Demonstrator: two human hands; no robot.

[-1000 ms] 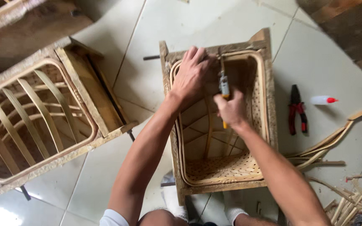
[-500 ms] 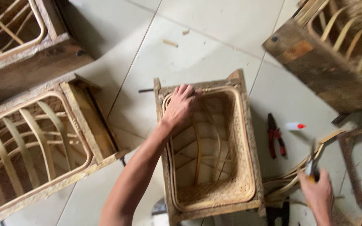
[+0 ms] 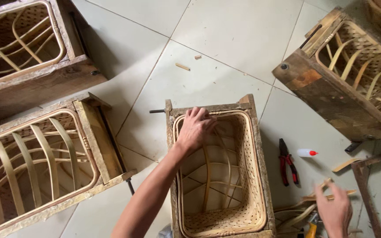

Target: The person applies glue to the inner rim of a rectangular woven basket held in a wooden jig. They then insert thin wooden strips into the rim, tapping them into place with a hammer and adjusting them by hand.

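Four wooden mould frames are sitting on the pale tiled floor (image 3: pixel 225 39), each with a half-woven bamboo basket inside; the view is now taking in more of them than a second ago, when only the middle one and its left neighbour were showing. The central frame (image 3: pixel 261 145) is standing between the person's arms, with the woven basket (image 3: pixel 248 185) lining it, its bent ribs crossing inside. The left hand (image 3: pixel 196 128) is keeping its place on the far rim of that basket, fingers spread and curled over the edge, palm pressing down, just as it was earlier. The right hand (image 3: pixel 335 210) is what has changed: a second ago it was holding a small tool over the basket's rim beside the left hand, and now it is well away at the lower right, reaching down among the loose bamboo strips (image 3: pixel 307 207) on the floor, fingers loosely bunched. Whether it is pinching a strip I cannot tell. A yellow-handled tool (image 3: pixel 311 230) is lying just beside it. That reads as the rim work pausing while fresh material is being fetched. Red-handled pliers (image 3: pixel 287 161) and a small white glue bottle with a red cap (image 3: pixel 307 153) are lying untouched to the right of the frame
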